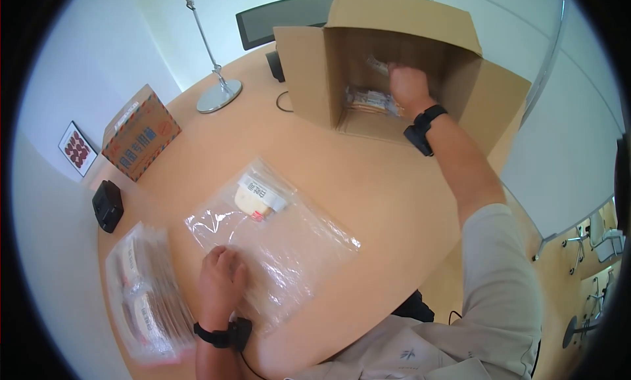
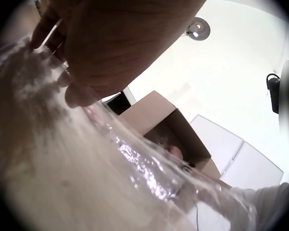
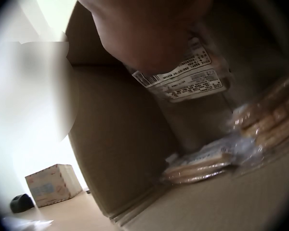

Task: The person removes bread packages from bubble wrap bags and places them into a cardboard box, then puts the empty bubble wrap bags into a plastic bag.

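Note:
My right hand reaches inside an open cardboard box lying on its side and grips a clear packet with a white printed label. Below it, several clear-wrapped packets of light-brown, flat food lie on the box's lower wall. My left hand rests with loosely bent fingers on the near left part of a large clear plastic bag spread flat on the table. Toward that bag's far end sits a labelled packet with a pale round piece.
A stack of clear bags holding labelled packets lies left of my left hand. Farther back are a small printed carton, a black device, a lamp base and a dark screen. A whiteboard stands at right.

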`<state>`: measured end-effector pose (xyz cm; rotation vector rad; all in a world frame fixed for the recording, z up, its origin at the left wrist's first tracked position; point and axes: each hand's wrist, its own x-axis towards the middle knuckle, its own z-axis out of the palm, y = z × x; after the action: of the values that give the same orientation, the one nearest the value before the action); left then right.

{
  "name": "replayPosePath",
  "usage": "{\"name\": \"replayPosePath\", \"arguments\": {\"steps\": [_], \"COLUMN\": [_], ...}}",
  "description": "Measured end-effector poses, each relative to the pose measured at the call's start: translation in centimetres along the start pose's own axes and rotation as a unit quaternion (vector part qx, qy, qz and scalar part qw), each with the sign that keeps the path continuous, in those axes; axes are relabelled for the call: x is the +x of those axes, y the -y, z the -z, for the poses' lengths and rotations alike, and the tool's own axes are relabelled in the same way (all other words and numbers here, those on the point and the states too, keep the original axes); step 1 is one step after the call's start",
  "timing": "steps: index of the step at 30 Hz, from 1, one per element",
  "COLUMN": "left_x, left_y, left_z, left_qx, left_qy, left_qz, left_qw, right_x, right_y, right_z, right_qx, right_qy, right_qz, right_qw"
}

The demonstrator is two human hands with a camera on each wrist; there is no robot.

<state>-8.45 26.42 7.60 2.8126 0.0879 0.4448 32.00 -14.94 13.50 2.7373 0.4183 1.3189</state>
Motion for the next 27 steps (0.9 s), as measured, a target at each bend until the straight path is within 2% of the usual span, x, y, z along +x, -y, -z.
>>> {"name": "replayPosePath", "arguments": {"steps": [3, 5, 8, 9, 11, 13, 17, 19, 21, 23, 25, 27], "left_x": [0.0, 0.1, 0.2, 0.1, 0.2, 0.1, 0.1, 0.2, -0.1, -0.2, 0.0, -0.9], "left_y": [-0.3, -0.1, 0.2, 0.1, 0.0, -0.1, -0.4, -0.7, -0.4, -0.4, -1.6, -4.1], "left_z": [0.3, 0.2, -0.2, -0.3, -0.1, 0.0, 0.1, 0.5, 0.6, 1.1, 2.0, 3.1], "left_qx": [-0.010, 0.003, -0.001, -0.002, -0.002, -0.002, 0.006, 0.002, -0.003, 0.018, 0.027, 0.009], "left_qy": [0.008, 0.005, -0.014, -0.011, -0.015, -0.012, -0.009, -0.007, -0.016, -0.028, -0.024, -0.006], "left_qz": [0.012, -0.008, -0.027, -0.025, -0.030, -0.027, -0.028, -0.040, -0.051, -0.061, -0.083, -0.085], "left_qw": [1.000, 1.000, 1.000, 1.000, 0.999, 1.000, 1.000, 0.999, 0.999, 0.998, 0.996, 0.996], "right_x": [-0.3, -0.9, -2.6, -3.1, -3.7, -4.3, -4.2, -3.8, -4.6, -5.7, -8.0, -10.9], "right_y": [2.7, 4.2, 5.7, 5.9, 6.0, 5.9, 5.9, 6.3, 6.9, 7.9, 9.1, 9.7], "right_z": [-4.0, -5.0, -7.0, -7.6, -7.4, -6.7, -4.2, -2.0, -0.4, 5.3, 13.7, 18.0], "right_qx": [0.025, 0.042, 0.043, 0.043, 0.043, 0.105, 0.102, 0.068, 0.222, 0.365, 0.526, 0.534], "right_qy": [0.000, 0.011, 0.072, 0.082, 0.091, 0.133, 0.154, 0.222, 0.089, 0.111, 0.311, 0.295], "right_qz": [0.001, 0.008, 0.028, 0.057, 0.086, 0.056, 0.043, 0.051, 0.061, 0.130, 0.113, 0.293], "right_qw": [1.000, 0.999, 0.996, 0.994, 0.991, 0.984, 0.982, 0.971, 0.969, 0.915, 0.784, 0.736]}}
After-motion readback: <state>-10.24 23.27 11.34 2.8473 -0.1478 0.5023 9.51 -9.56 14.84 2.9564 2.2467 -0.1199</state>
